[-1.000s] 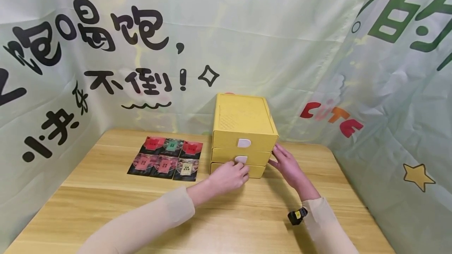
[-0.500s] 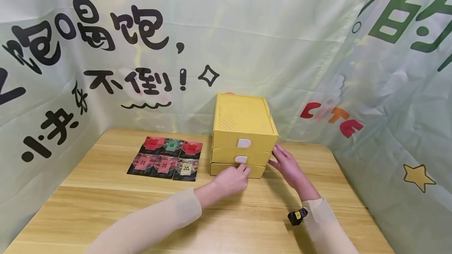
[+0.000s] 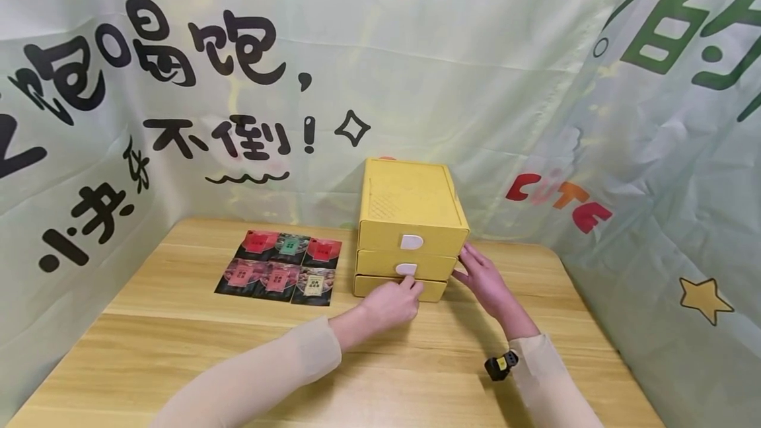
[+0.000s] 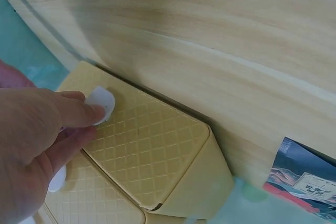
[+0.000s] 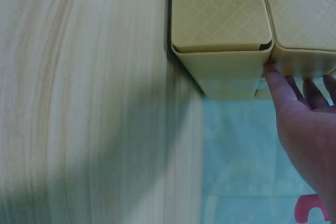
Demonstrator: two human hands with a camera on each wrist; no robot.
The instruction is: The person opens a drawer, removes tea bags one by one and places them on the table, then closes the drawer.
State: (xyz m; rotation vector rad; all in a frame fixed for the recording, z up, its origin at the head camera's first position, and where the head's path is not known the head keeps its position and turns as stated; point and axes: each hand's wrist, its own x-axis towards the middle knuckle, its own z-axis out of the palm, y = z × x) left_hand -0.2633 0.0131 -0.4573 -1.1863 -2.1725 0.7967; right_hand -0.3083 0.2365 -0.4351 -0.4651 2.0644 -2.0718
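A yellow three-drawer storage box (image 3: 410,193) stands on the table, each front quilted in the wrist views. My left hand (image 3: 390,302) pinches the white tab (image 4: 103,102) of the bottom drawer (image 4: 152,145) between thumb and fingers. That drawer looks closed or nearly so; in the head view the hand hides its tab. The middle drawer's white tab (image 3: 407,269) and the top one's white tab (image 3: 411,242) show above. My right hand (image 3: 484,281) rests against the box's right side, fingers extended, fingertips touching near the lower drawers.
Left of the box, several dark food packets (image 3: 279,268) with red, green and cream labels lie flat in two rows. The wooden table (image 3: 380,362) is bordered by printed fabric (image 3: 475,84) at the back and sides. A black device (image 3: 501,365) is on the right wrist.
My left hand has shifted slightly right, its fingers moving from over the middle drawer down to the bottom drawer's tab. The right hand and the box have stayed put.
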